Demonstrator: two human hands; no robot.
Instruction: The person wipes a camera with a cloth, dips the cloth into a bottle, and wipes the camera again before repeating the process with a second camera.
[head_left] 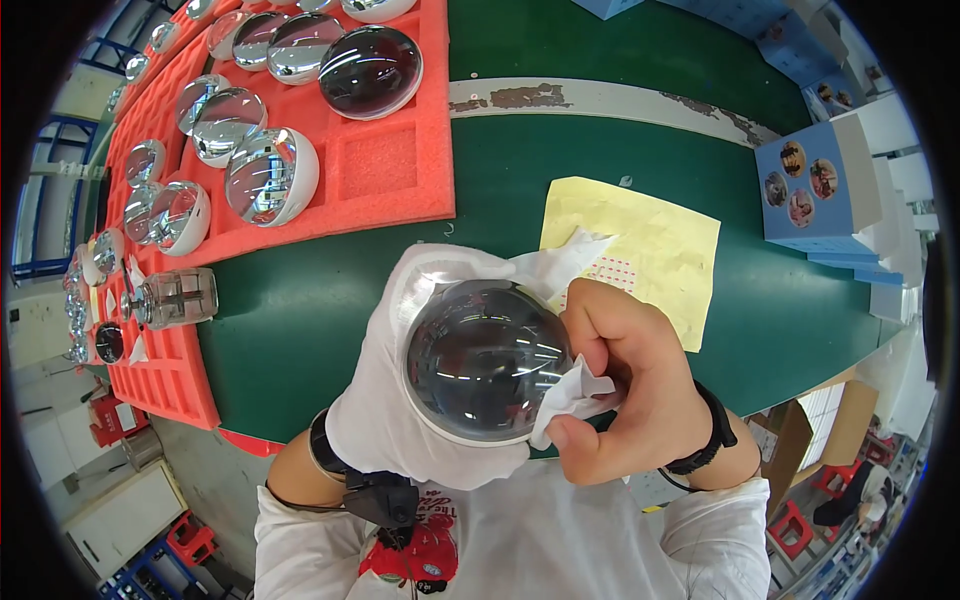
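Glass dome (487, 360), cupped by gloved left fingers (472, 260), right fingers (608, 312) pinching white tissue (573, 392) at its right edge

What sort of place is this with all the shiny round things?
Probably a factory workshop: lots of shiny domes sit in a red foam tray on a green workbench, with blue boxes over on the right.

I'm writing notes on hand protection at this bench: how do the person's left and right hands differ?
The left hand wears a white glove, while the right hand is bare. The left hand cradles a glossy grey dome from around its side; the right hand pinches a crumpled white tissue at the dome's right edge. Both have a dark band at the wrist.
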